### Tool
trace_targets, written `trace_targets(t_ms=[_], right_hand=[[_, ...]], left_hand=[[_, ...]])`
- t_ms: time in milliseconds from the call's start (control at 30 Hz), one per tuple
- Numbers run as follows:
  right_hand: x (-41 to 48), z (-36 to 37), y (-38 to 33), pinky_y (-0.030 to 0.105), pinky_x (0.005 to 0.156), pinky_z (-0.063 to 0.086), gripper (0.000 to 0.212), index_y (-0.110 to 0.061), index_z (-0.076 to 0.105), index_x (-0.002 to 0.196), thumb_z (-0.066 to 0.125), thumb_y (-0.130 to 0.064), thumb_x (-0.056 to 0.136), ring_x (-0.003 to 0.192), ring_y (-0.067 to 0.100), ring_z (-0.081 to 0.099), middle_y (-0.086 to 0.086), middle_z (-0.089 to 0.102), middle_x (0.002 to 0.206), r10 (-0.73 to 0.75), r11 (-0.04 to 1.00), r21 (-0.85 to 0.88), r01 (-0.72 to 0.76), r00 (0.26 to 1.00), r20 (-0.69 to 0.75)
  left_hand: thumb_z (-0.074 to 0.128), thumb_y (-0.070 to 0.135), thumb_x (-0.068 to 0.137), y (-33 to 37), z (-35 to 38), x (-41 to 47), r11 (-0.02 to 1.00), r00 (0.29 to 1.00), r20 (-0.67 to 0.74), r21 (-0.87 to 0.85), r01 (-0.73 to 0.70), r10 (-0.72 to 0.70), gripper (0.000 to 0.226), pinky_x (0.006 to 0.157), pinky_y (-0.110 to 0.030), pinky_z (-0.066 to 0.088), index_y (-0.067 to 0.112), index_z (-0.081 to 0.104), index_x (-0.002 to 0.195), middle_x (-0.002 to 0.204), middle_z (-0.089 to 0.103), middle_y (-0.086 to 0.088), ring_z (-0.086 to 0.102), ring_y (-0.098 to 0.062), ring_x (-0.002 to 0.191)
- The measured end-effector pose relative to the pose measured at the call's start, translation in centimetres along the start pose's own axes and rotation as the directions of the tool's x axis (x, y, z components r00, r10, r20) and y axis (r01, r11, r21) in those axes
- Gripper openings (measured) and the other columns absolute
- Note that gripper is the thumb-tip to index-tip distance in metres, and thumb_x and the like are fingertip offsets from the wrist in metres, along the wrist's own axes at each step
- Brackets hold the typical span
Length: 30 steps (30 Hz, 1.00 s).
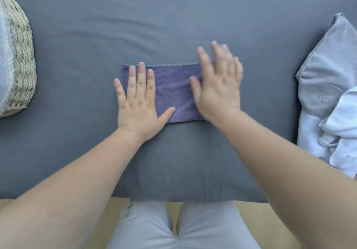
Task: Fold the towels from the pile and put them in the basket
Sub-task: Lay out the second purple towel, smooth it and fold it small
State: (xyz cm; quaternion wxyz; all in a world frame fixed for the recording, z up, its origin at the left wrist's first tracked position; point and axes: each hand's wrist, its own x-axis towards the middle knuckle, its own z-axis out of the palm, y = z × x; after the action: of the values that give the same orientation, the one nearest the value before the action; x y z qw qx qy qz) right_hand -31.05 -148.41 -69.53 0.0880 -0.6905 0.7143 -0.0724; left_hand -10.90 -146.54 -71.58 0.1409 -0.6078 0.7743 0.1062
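Purple towel (173, 94) lies mid-bed as a folded strip, with your hands at its two ends.
Its long axis runs left to right across you, stitched edge on the far side. Your left hand (138, 105) presses the left end, fingers (141, 77) straight and slightly spread. Your right hand (218, 86) is blurred over the right end, fingers wide, contact unclear. Flatten from the middle outward and keep the edges square before folding end to end. Grey bed (173, 17) lies beneath, basket (21, 55) far left, pile (326, 94) far right.

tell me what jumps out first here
A folded purple towel lies mid-frame, the left hand flat on its left end, the right hand, blurred, spread over its right end. A woven basket sits at the left edge, a pile of pale towels at the right.
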Motion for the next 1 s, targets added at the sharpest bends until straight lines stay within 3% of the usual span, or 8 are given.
trace_targets(t_ms=[67,167,333,500,633,700,833,1000], right_hand=[[-1.7,1.3,-1.4,0.055,0.122,0.007,0.070,-0.020,0.021,0.159,0.039,-0.049,0.099,0.154,0.033,0.008,0.011,0.010,0.167,-0.122,0.987,-0.077,0.138,0.976,0.181],[-3.1,3.1,-0.1,0.055,0.123,-0.001,0.081,-0.020,0.004,0.161,0.031,-0.064,0.098,0.155,0.030,-0.006,0.010,-0.006,0.168,-0.123,0.974,-0.139,0.177,0.936,0.329],[-3.1,3.0,3.0,0.051,0.125,-0.001,0.105,-0.012,-0.004,0.160,0.026,-0.081,0.088,0.154,0.027,-0.015,0.013,-0.015,0.167,-0.004,0.989,-0.139,0.057,0.937,0.350],[-3.0,2.1,5.3,0.056,0.123,0.000,0.107,-0.009,-0.007,0.159,0.015,-0.084,0.086,0.154,0.028,-0.016,0.012,-0.015,0.167,0.140,0.979,-0.189,-0.078,0.928,0.344],[-2.6,0.8,3.7,0.060,0.121,-0.007,0.103,-0.004,-0.004,0.159,0.017,-0.079,0.091,0.153,0.032,-0.016,0.017,-0.014,0.166,0.145,0.971,-0.223,-0.081,0.946,0.289],[-2.4,0.6,0.8,0.059,0.121,-0.007,0.099,-0.003,-0.002,0.159,0.023,-0.073,0.093,0.153,0.034,-0.014,0.018,-0.012,0.166,0.061,0.985,-0.169,-0.017,0.965,0.257],[-2.6,2.5,-5.2,0.055,0.123,-0.006,0.094,-0.006,0.000,0.160,0.021,-0.071,0.094,0.154,0.030,-0.012,0.014,-0.010,0.167,-0.107,0.990,-0.063,0.129,0.954,0.280],[-2.8,5.1,-5.9,0.057,0.122,-0.004,0.091,-0.009,-0.002,0.160,0.021,-0.070,0.096,0.154,0.027,-0.014,0.011,-0.011,0.168,-0.036,0.990,-0.119,0.078,0.946,0.321]], left_hand=[[0.018,0.072,0.092,0.4,0.2,0.0,0.998,0.998,-0.015,-0.014,-0.066,0.066,0.096,0.120,-0.061,-0.003,0.007,-0.015,0.155,0.164,-0.019,-0.012,-0.019,-0.030,0.151],[0.010,0.075,0.091,0.5,0.8,0.3,0.999,0.998,0.023,-0.014,-0.051,0.052,0.096,0.121,-0.058,-0.001,0.009,-0.018,0.155,0.163,-0.023,-0.013,-0.021,-0.029,0.150],[0.004,0.086,0.080,1.0,0.9,0.6,1.000,0.998,0.068,-0.005,-0.010,0.010,0.110,0.121,-0.057,-0.004,0.008,-0.022,0.154,0.161,-0.029,-0.015,-0.025,-0.030,0.149],[0.008,0.090,0.076,0.5,0.6,0.8,0.999,0.995,0.094,-0.016,-0.034,0.035,0.116,0.121,-0.056,-0.006,0.009,-0.023,0.153,0.160,-0.031,-0.013,-0.027,-0.029,0.149],[0.019,0.075,0.089,-0.8,0.5,-0.1,0.986,0.998,-0.034,-0.155,-0.055,0.050,0.099,0.123,-0.052,-0.004,0.007,-0.006,0.158,0.165,-0.015,-0.013,-0.016,-0.028,0.152],[0.028,0.065,0.094,-1.4,0.5,-0.7,0.958,0.992,-0.097,-0.284,0.046,-0.076,0.089,0.122,-0.050,-0.005,0.008,0.004,0.158,0.165,-0.008,-0.016,-0.009,-0.032,0.153],[0.038,0.056,0.096,-2.0,0.5,-1.7,0.841,0.951,-0.036,-0.478,0.254,-0.308,0.073,0.123,-0.052,0.003,0.018,0.023,0.157,0.165,0.003,-0.021,0.002,-0.036,0.152],[0.058,0.033,0.095,-2.6,-0.2,-2.0,0.858,0.966,-0.078,-0.482,0.179,-0.246,0.052,0.113,-0.052,0.029,0.016,0.049,0.144,0.155,0.036,-0.016,0.032,-0.037,0.140]])
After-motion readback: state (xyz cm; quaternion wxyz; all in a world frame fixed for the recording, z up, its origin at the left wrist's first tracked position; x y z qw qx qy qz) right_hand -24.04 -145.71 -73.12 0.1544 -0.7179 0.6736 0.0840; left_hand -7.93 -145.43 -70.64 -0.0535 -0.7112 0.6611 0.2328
